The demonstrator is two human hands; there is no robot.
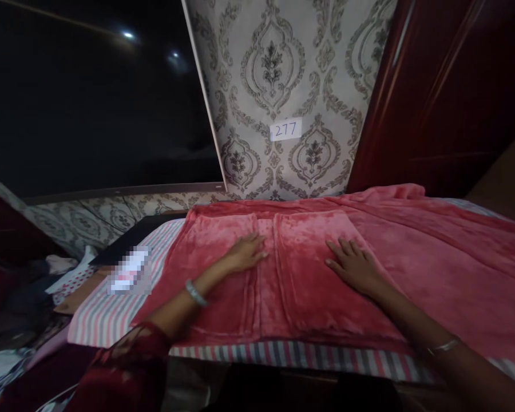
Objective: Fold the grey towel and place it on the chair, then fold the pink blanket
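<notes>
Nearest, my 2 hands lie flat with fingers spread, pinching nothing: my left hand [245, 252] and my right hand [355, 264] both press on 1 red fleece blanket [309, 274], folded in layers across the bed's striped sheet [111, 312]. Farther off, 1 label reading 277 [285, 129] sticks on the patterned wallpaper [257, 74].

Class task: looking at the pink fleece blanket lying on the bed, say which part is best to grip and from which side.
Probably the near folded edge of the blanket, taken from the person's side: it lies flat in layers along the striped sheet, in front of both flat hands, left hand and right hand, so thumbs could slip under it.
</notes>
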